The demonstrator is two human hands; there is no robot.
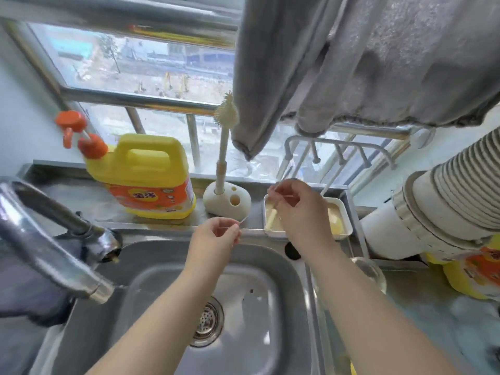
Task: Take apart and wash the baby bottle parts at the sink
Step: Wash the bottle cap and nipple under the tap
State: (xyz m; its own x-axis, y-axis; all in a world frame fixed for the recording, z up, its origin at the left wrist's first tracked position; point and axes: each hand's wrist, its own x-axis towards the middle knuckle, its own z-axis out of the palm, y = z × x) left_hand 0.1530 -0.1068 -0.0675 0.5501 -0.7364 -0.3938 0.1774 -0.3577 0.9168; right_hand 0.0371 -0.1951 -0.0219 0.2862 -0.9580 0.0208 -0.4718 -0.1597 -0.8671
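A thin clear straw (pixel 231 226), likely a bottle part, is pinched in the left hand (pixel 216 234) over the sink (pixel 286 293). The right hand (pixel 295 209) pinches a slim brush (pixel 271 217) above the white tray (pixel 349 226). Cleaning step: next, thread brush into straw, needing fine alignment

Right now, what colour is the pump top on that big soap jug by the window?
Orange. The pump top sits on a yellow soap jug, seen clearly in the head view.
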